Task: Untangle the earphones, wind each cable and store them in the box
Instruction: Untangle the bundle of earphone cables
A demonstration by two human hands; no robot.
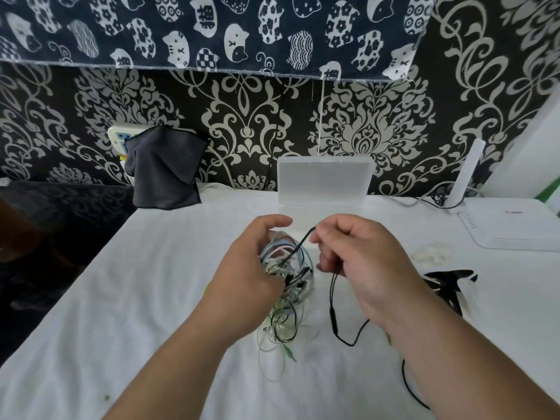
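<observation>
A tangled bunch of earphone cables [288, 268], light blue, white, green and black, hangs over the white table cloth at the middle. My left hand [251, 262] grips the bunch from the left, fingers curled round it. My right hand [354, 256] pinches a black earphone cable [335, 313] that runs taut from the bunch to my fingers, then drops in a loop with an inline remote and trails off to the lower right. A clear plastic box [324, 183] stands behind my hands with its lid up.
A white router [512, 225] sits at the right, its antenna up. Black clips or ties [448, 283] and a small white heap [433, 253] lie right of my hands. A dark grey cloth [165, 174] hangs at the back left. The table's left edge [78, 277] drops to a dark floor.
</observation>
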